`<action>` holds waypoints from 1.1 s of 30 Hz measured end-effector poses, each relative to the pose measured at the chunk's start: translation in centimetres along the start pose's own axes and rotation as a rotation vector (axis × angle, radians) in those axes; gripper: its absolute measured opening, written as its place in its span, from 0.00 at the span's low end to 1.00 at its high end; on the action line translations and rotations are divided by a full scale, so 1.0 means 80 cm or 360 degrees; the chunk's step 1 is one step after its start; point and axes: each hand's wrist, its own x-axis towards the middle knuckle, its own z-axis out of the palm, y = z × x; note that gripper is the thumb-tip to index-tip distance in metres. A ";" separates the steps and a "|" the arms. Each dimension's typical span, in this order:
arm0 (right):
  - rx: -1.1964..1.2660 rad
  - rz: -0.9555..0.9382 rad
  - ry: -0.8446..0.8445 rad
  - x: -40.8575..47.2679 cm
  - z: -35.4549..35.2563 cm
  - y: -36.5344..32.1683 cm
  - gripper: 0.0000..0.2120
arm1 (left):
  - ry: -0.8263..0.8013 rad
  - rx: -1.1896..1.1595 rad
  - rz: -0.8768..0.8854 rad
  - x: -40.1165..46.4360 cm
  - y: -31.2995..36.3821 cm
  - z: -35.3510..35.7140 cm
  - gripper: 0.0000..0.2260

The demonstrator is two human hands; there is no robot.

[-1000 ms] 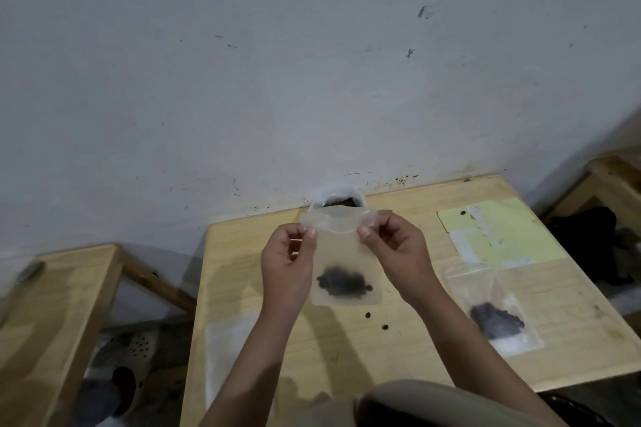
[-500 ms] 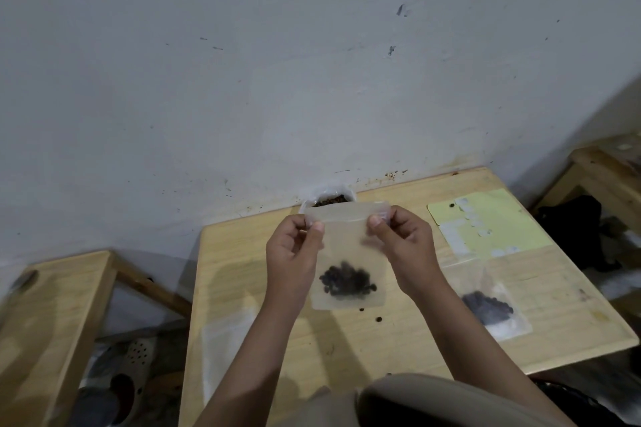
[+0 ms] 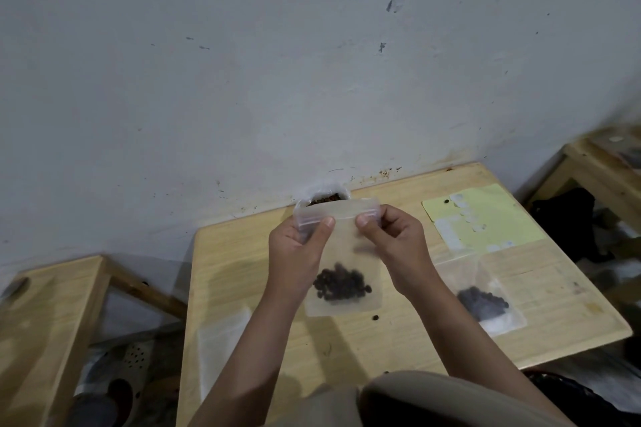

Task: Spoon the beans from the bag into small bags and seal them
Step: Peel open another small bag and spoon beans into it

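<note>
A small clear zip bag (image 3: 341, 250) hangs upright above the wooden table (image 3: 409, 333), with a clump of dark beans (image 3: 341, 284) at its bottom. My left hand (image 3: 298, 253) pinches the bag's top strip at the left. My right hand (image 3: 392, 239) pinches the same strip at the right. Behind the bag, against the wall, the big bag of beans (image 3: 324, 196) stands open, mostly hidden. A second small bag holding beans (image 3: 484, 302) lies flat on the table to the right. No spoon is in view.
Empty clear bags (image 3: 222, 343) lie at the table's left front. A yellow sheet of white labels (image 3: 485, 218) lies at the back right. A loose bean (image 3: 375, 317) lies under the held bag. Low wooden stools stand at the left (image 3: 45, 319) and the far right (image 3: 603, 170).
Both thumbs have slid a little closer together along the bag's top strip. The bag stays upright in the same place.
</note>
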 end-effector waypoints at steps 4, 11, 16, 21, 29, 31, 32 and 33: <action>-0.0037 -0.0014 -0.0077 -0.003 0.005 -0.006 0.07 | -0.0071 0.0023 0.0038 -0.001 0.001 0.004 0.06; -0.0059 -0.0110 0.0004 -0.002 0.004 -0.005 0.05 | -0.0145 -0.0015 0.0082 0.001 -0.008 0.011 0.06; -0.0029 -0.0041 0.0138 -0.007 -0.015 -0.002 0.04 | -0.0237 -0.0010 -0.0067 -0.002 -0.021 0.023 0.05; -0.0022 0.0079 0.0433 -0.010 -0.070 -0.001 0.07 | -0.0460 0.0297 -0.0239 -0.010 -0.076 0.033 0.06; -0.0633 0.0389 0.0823 -0.053 -0.186 0.047 0.21 | -0.0400 0.0298 -0.0777 -0.021 -0.145 0.133 0.04; -0.0879 0.0378 0.0952 -0.062 -0.214 0.058 0.17 | -0.0420 0.0476 -0.0869 -0.029 -0.163 0.162 0.09; -0.0994 0.0380 0.0984 -0.064 -0.226 0.061 0.14 | -0.0427 0.0581 -0.0858 -0.035 -0.170 0.175 0.13; -0.1112 0.0396 0.0992 -0.063 -0.238 0.066 0.12 | -0.0440 0.0666 -0.0817 -0.041 -0.175 0.186 0.17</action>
